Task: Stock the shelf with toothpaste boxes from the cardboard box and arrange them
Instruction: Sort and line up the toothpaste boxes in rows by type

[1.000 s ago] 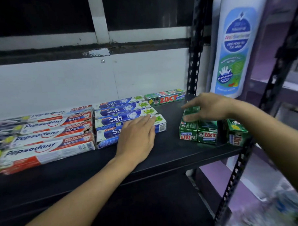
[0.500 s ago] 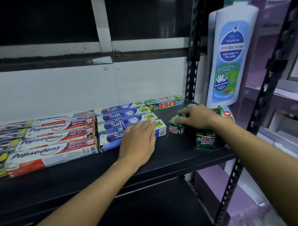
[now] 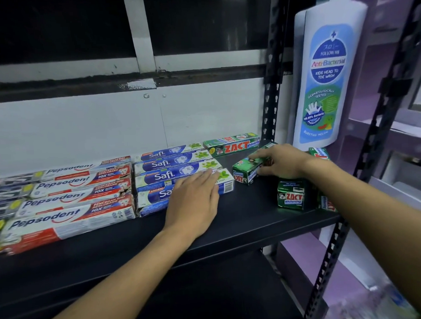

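The green Zact box [image 3: 247, 171] lies end-on to you on the black shelf [image 3: 242, 220], skewed, its near end just beside the end of the front Safi box [image 3: 225, 182]. Your right hand [image 3: 281, 161] has it from above, fingers curled round it in a firm hold. Good.

The trick now, I'd say, is to pivot it rather than lift it. Slide the box round on the shelf until it lies lengthwise, parallel to the lone Zact box at the back [image 3: 231, 144], logo up and reading the same way. Close the gap between the two and square the ends.

Your left hand [image 3: 194, 198] lies flat, fingers straight, pressing on the front Safi box and gripping nothing (a handy brace, that). Press down there while the green box turns. Its corner looks likely to catch the Safi end and shunt that row toward the Pepsodent boxes [image 3: 70, 200].

Mind your right forearm too. Another Zact box [image 3: 290, 196] lies end-on beneath it near the shelf's front right corner, with more beside it. A careless sweep could tip them off the edge. The cardboard box is out of view, so work with what is on the shelf.
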A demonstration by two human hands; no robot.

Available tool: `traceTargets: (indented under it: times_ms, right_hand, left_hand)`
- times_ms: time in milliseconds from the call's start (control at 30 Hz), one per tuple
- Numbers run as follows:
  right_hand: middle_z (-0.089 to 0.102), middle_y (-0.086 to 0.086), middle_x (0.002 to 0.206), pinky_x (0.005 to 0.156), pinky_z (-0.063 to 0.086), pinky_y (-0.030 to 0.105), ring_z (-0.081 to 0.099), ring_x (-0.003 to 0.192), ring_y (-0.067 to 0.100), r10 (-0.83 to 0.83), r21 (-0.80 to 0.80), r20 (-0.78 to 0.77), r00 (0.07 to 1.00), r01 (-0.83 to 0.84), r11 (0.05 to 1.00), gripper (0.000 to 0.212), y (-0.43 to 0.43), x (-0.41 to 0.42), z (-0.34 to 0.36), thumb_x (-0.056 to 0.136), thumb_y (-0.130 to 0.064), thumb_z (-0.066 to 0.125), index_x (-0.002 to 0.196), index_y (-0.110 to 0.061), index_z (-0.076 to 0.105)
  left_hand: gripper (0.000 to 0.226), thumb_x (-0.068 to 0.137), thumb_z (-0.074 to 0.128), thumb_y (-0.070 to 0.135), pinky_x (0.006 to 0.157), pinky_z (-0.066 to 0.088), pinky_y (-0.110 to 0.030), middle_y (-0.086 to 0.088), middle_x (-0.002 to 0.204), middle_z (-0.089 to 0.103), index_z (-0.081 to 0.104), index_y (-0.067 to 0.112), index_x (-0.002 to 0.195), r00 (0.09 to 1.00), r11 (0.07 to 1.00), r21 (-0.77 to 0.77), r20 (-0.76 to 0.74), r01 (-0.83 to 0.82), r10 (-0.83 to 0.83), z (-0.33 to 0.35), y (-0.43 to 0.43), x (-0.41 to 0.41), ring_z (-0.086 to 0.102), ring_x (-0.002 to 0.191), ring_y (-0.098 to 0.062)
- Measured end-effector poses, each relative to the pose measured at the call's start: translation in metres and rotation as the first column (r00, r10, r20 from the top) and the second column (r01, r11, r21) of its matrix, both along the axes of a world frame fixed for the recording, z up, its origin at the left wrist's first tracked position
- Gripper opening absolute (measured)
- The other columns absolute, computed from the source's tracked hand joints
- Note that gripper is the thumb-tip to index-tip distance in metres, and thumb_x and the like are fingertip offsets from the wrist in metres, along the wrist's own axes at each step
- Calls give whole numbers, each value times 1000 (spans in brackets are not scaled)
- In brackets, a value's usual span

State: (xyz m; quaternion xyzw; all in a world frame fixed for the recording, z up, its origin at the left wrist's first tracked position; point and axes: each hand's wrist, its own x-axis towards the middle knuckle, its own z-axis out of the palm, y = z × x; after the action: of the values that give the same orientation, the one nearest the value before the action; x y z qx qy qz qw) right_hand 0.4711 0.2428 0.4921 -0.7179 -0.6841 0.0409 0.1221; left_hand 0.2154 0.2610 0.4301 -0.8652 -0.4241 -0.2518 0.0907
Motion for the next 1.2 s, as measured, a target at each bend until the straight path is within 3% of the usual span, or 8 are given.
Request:
traceTargets:
  times_ms: [200,400,567,733,833,933,1100,1200]
  right_hand:
    - [59,6,138,103,45,37,55,121,26,-26,62,34,999,24,998,55,19,-8,-8,90,-46,65,141,-34,51]
    - [45,9,149,111,35,44,41,136,32,-23,14,15,1000,23,1000,69,28,9,8,84,-41,73,146,-39,42]
    - [36,-2,156,116,28,47,35,141,29,43,-114,-15,999,-44,993,65,38,17,28,87,-47,67,145,-45,40]
    - [38,0,155,117,22,51,35,141,28,66,-264,42,997,-52,963,53,49,13,32,94,-42,59,144,-45,42]
    - [45,2,148,113,31,49,44,132,28,65,-280,68,996,-43,959,50,53,9,33,95,-37,60,143,-39,45]
    - [52,0,140,102,39,47,52,116,27,66,-276,44,997,-51,960,42,55,9,34,91,-32,67,127,-39,48]
    - [51,-5,144,99,40,49,51,117,28,86,-262,63,994,-66,963,43,50,13,35,85,-27,75,113,-40,44]
    - [60,-6,129,85,42,40,56,106,26,101,-161,73,992,-89,983,42,48,14,30,81,-26,78,105,-36,45]
  left_hand:
    - [43,104,35,36,115,25,-33,10,150,45,46,29,146,1000,1000,0,2,-8,8,1,-1,0,39,139,-9]
    - [42,104,37,35,114,26,-32,10,149,47,48,27,144,1000,1000,3,8,-8,8,2,-3,0,41,138,-9]
    - [42,104,36,35,114,25,-33,10,149,47,48,27,144,1000,1000,-7,10,-7,7,3,-4,1,41,138,-9]
    - [42,104,37,35,115,26,-34,10,148,48,48,27,144,1000,1000,-16,20,-9,9,3,-3,1,41,138,-9]
    - [43,104,36,37,115,26,-33,11,149,47,47,28,144,1000,1000,-19,16,-11,12,3,-3,1,41,138,-8]
    - [43,104,35,37,115,24,-33,11,150,46,46,28,145,1000,1000,-14,10,-11,11,3,-4,1,40,139,-8]
    - [43,104,36,37,114,25,-32,10,149,47,47,28,144,1000,1000,-9,9,-13,13,3,-3,1,41,138,-8]
    - [42,104,37,36,114,26,-33,10,148,48,48,27,144,1000,1000,-13,19,-5,5,2,-2,0,42,137,-9]
